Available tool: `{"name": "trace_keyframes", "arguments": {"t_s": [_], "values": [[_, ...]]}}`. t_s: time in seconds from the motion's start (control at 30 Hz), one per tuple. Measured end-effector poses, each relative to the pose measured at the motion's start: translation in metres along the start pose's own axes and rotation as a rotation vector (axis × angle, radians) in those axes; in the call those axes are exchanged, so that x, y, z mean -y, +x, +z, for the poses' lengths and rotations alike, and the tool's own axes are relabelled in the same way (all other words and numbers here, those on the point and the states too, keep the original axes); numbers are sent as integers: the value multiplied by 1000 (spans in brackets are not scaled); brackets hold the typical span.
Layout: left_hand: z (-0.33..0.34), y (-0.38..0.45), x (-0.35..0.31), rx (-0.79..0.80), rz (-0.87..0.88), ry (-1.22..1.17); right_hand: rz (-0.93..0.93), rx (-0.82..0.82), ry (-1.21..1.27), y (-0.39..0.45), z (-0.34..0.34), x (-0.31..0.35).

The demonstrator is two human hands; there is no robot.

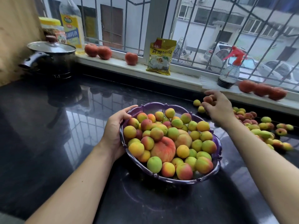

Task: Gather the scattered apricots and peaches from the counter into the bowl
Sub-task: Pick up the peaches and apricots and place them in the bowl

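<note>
Daylight from window [210, 29] behind; glossy black counter [48, 118] mirrors the bars as glare. Right hand [216, 107] motion-blurred, fruit right of it smeared. Wide-angle bending at edges.

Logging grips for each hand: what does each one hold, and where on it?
The left hand grips the purple bowl by its left rim. The right hand pinches a small fruit in its fingertips.

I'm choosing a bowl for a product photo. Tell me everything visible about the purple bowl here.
The purple bowl looks like glossy glazed ceramic, oval, with a scalloped, notched rim. It sits upright on the dark polished counter, heaped with apricots and a few larger peaches. The left hand holds its left rim, thumb over the edge.
</note>
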State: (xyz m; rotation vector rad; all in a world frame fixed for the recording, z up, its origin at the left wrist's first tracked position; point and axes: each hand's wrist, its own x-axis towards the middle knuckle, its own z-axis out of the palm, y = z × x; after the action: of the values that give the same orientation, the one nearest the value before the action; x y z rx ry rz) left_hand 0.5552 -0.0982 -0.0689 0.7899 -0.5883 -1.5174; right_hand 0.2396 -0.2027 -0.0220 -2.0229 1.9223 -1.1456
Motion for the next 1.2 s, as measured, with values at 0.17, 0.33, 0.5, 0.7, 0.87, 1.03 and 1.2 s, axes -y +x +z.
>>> {"name": "trace_keyframes", "arguments": {"t_s": [0.17, 0.33, 0.5, 0.7, 0.87, 1.03, 1.2], "values": [[2, -4, -1, -24, -9, 8, -77, 304, 330, -32, -45, 90], [3, -7, -4, 11, -8, -24, -399, 611, -18, -87, -31, 177], [4, -10, -6, 33, -24, -46, -539, 571, -387, -103, 15, 200], [2, -7, -4, 30, -23, -30, -482, 584, -474, -102, 26, 199], [5, -9, -5, 27, -43, -29, -475, 606, -453, -101, 25, 197], [9, -12, -6, 25, -33, -49, -286, 417, -89, -86, -15, 168], [8, -7, -2, -12, -28, -24, 95, -43, 120, -47, -38, 63]]}}
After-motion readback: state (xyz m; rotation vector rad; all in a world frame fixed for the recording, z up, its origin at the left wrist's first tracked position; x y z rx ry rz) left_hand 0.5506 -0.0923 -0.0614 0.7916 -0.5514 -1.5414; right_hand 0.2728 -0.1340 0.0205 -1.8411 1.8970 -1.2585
